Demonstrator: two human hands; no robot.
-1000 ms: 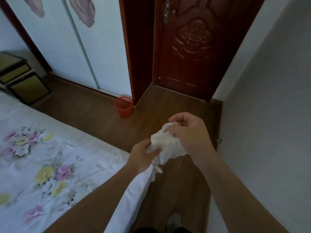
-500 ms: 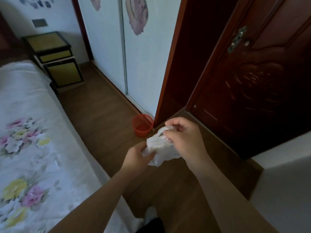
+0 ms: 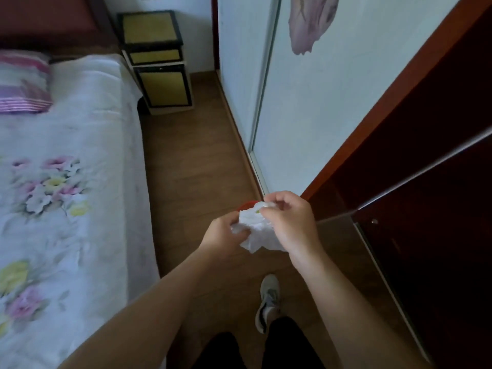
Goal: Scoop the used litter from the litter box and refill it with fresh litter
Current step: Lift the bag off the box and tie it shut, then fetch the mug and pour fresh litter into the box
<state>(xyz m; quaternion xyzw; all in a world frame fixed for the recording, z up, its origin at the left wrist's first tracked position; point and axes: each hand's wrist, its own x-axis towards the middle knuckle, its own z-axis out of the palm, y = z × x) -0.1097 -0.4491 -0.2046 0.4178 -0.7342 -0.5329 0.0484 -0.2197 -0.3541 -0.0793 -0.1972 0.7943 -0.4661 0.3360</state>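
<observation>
A crumpled white plastic bag point(image 3: 255, 231) hangs between both hands at chest height above the wooden floor. My left hand point(image 3: 222, 235) grips its lower left edge. Pinching the top of the bag with curled fingers is my right hand point(image 3: 288, 222). Just behind the bag, only the rim of a small red wastebasket point(image 3: 246, 205) shows; the rest is hidden by the bag and hands. No litter box, scoop or litter is in view.
A bed with a floral cover point(image 3: 66, 195) fills the left side. A yellow-and-black nightstand point(image 3: 157, 62) stands at its head. White sliding wardrobe doors point(image 3: 306, 102) and a dark red open wardrobe point(image 3: 426, 169) line the right. A narrow strip of floor point(image 3: 197, 169) runs between.
The view has swung left, from the door toward the nightstand and wardrobe. The red wastebasket now sits right behind the bag. Both hands keep hold of the bag.
</observation>
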